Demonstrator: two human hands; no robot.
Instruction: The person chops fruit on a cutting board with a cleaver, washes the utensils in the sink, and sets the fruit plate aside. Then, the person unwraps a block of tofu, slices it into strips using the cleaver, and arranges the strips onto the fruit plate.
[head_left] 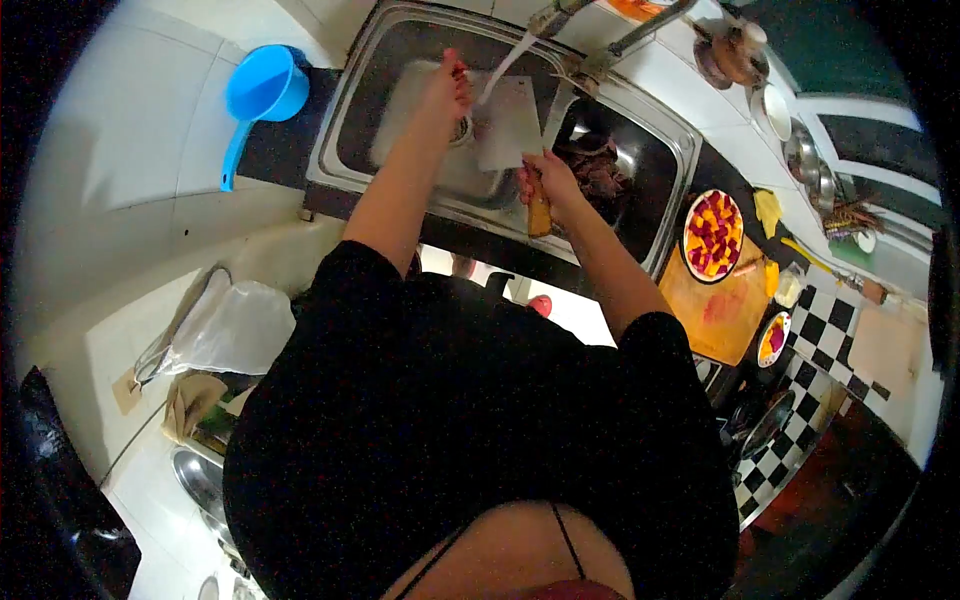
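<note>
My right hand (548, 182) is closed round the wooden handle (540, 212) of a cleaver. Its broad pale blade (508, 125) reaches up and left over the left basin of the sink (335, 165). Water (506, 66) runs from the tap (548, 18) down toward the blade's upper left edge. My left hand (455, 85) is over the same basin, left of the stream and apart from the blade. Its fingers are curled in, and whatever they hold, if anything, is hidden. A round rim (462, 130) shows partly behind my left wrist.
Dark reddish-brown pieces (597, 165) lie in the right basin. A cutting board (710, 310) stands to the right, with a bowl of yellow and purple cubes (713, 235) on its far part and a smaller bowl (773, 340) beside it. A blue dipper (268, 85) stands left of the sink.
</note>
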